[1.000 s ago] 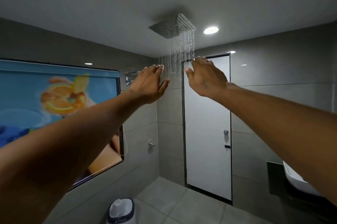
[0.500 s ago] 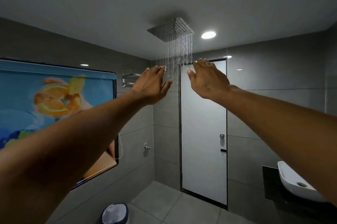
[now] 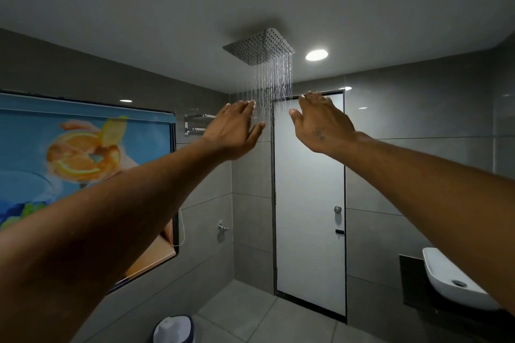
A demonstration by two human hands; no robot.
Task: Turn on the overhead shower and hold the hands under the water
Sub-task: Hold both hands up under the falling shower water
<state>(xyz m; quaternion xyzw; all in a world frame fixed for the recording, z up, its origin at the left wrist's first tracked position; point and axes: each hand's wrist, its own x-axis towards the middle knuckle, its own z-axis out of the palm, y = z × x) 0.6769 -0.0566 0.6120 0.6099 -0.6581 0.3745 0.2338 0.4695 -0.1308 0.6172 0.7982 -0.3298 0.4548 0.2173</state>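
A square metal overhead shower head hangs from the ceiling and thin streams of water fall from it. Both my arms reach up and forward. My left hand is flat with fingers apart, its fingertips at the left side of the falling water. My right hand is also flat and spread, its fingertips at the right side of the streams. Neither hand holds anything. A small chrome wall tap sits low on the left wall.
A white door stands straight ahead. A window blind with an orange-fruit print fills the left wall, with a chrome towel rack beside it. A white basin juts out at the right. A small bin stands on the floor.
The view has shifted a little, so the shower head sits lower in the frame and more of the basin shows. Both hands stay spread under the water, slightly lower than before.
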